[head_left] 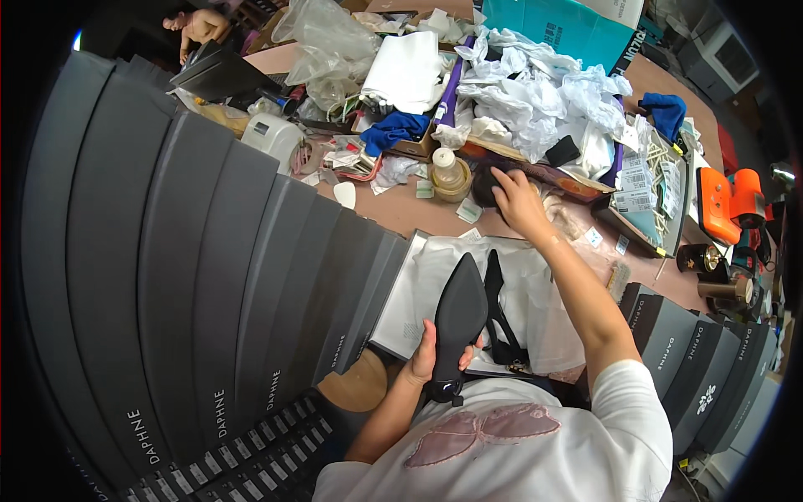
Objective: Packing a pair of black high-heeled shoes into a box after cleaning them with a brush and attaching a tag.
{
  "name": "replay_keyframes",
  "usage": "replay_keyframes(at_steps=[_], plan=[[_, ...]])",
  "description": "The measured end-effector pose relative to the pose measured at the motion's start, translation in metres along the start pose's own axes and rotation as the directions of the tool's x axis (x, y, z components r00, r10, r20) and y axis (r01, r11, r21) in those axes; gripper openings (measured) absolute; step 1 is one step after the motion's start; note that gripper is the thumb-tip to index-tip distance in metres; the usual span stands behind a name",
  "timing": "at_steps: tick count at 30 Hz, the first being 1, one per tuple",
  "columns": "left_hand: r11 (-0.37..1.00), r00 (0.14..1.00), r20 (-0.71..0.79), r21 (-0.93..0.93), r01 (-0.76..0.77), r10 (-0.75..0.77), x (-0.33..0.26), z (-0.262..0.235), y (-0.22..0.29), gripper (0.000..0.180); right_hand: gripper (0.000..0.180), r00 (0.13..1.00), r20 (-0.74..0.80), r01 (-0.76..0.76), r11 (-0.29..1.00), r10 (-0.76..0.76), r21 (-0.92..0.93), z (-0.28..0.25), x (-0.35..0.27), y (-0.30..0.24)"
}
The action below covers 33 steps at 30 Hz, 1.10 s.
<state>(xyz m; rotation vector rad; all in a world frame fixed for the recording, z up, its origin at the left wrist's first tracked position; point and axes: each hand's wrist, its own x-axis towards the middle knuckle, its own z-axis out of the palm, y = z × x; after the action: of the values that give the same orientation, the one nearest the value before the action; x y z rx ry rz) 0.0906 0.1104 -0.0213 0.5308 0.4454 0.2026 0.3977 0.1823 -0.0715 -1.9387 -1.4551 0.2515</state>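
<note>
My left hand (pixel 425 358) is wrapped round a black pointed shoe (pixel 462 309), its sole turned up and toe pointing away from me. A second black shoe (pixel 497 314) with a strap lies on white tissue paper (pixel 544 314) in the opened shoebox (pixel 400 305), just right of the held one. My right hand (pixel 520 203) reaches out beyond the box, its fingers curled at a dark round thing (pixel 485 186) whose kind I cannot make out. Close to its left stands a clear bottle (pixel 451 176) with a pale cap and yellowish contents.
Tall stacks of dark grey shoeboxes (pixel 222 243) rise at my left, and more shoeboxes (pixel 694 360) stand at the right. Crumpled white paper (pixel 535 92) fills a box at the back. A tray of white sticks and labels (pixel 648 197) sits near an orange device (pixel 728 205). Far left, another person (pixel 201 29).
</note>
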Motion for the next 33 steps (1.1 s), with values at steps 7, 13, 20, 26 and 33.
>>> replay_keyframes(at_steps=[7,13,20,26,33], plan=[[0.962,0.983,-0.092,0.210,0.173,-0.157,-0.003,0.021,-0.015,0.090,0.023,0.950,0.238,0.172,0.975,-0.202,0.143,-0.070,-0.155,-0.141],[0.961,0.982,-0.174,0.250,0.120,-0.078,0.007,0.037,-0.028,0.087,0.017,0.970,0.136,0.187,0.975,-0.203,0.117,-0.096,-0.180,-0.173],[0.954,0.973,0.142,0.265,0.138,-0.180,0.003,0.029,-0.022,0.099,0.018,0.992,-0.117,0.054,0.992,-0.041,0.111,-0.107,-0.179,-0.150],[0.964,0.924,0.282,0.147,0.223,-0.257,0.011,0.030,-0.016,0.097,0.023,0.958,-0.243,0.147,0.989,-0.150,-0.032,-0.117,-0.187,-0.129],[0.960,0.907,0.316,0.121,0.253,-0.279,0.005,0.025,-0.018,0.102,0.016,0.963,-0.197,0.169,0.980,-0.187,-0.103,-0.124,-0.181,-0.137]])
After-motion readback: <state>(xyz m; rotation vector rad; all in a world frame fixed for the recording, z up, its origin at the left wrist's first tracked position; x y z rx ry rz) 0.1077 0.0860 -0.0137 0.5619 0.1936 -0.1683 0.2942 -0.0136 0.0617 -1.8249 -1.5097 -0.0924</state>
